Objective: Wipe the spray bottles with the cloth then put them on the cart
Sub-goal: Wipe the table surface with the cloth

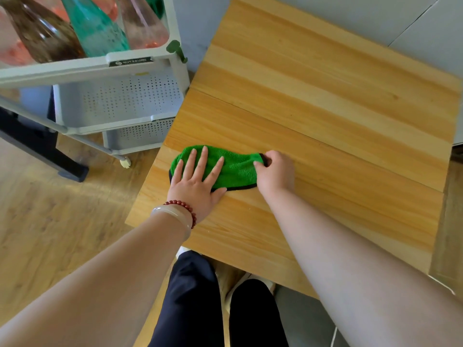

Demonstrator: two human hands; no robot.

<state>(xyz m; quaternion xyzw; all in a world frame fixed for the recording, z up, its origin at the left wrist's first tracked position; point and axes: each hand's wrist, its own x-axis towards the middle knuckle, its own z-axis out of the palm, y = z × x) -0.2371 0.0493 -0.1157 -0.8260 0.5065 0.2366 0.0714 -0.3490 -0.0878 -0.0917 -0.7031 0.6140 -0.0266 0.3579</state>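
A green cloth (235, 169) with a black hem lies on the wooden table (325, 116) near its left edge. My left hand (198, 181) lies flat on the cloth's left part, fingers straight and spread. My right hand (274, 172) pinches the cloth's right end with curled fingers. Several coloured spray bottles stand in the top tray of the grey cart (140, 58) at the upper left: a brown one (47, 33), a teal one (97, 28) and a pink one (147, 28). Their heads are cut off by the frame.
The cart has perforated lower trays (120, 101) and a caster (125, 162) close to the table's left edge. A black table leg (42, 146) stands on the wood floor at the left. My legs are below the table's near edge.
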